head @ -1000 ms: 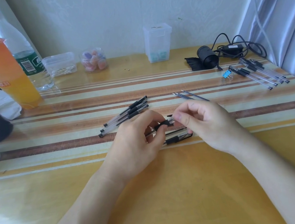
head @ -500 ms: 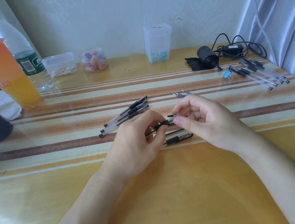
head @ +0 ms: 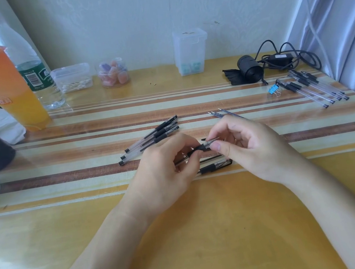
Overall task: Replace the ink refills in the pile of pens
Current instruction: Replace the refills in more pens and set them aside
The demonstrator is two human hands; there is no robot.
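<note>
Hands meet at frame centre, just above the bench (head: 206, 231). Left hand (head: 165, 171) grips a pen (head: 202, 147) with its fingers curled round the barrel and black grip section. The pen is slanted, with its tip up and to the right. Right hand (head: 254, 147) pinches the tip end of the same pen between thumb and forefinger, other fingers loosely curled.

Second pen (head: 216, 165) lies flat on the bench just below the held one, partly hidden under both hands.

Three pens (head: 150, 138) lie side by side, parallel and slanted, just up and left of the left hand. Loose refills (head: 216, 114) sit just above the right hand, their lower ends hidden behind it.

Pen pile (head: 314, 87) is at upper right near the bench edge, well apart from the hands. Blue binder clip (head: 273, 89) is just to its left. Black cable (head: 281, 59) and black roll (head: 249, 72) lie above it.

At upper left are an orange drink cup (head: 3, 88) with a straw, a water bottle (head: 40, 84) beside it, a clear box of cotton swabs (head: 72, 78) and a small jar (head: 113, 73). Tall clear box (head: 191, 52) stands at top centre against the wall.
</note>
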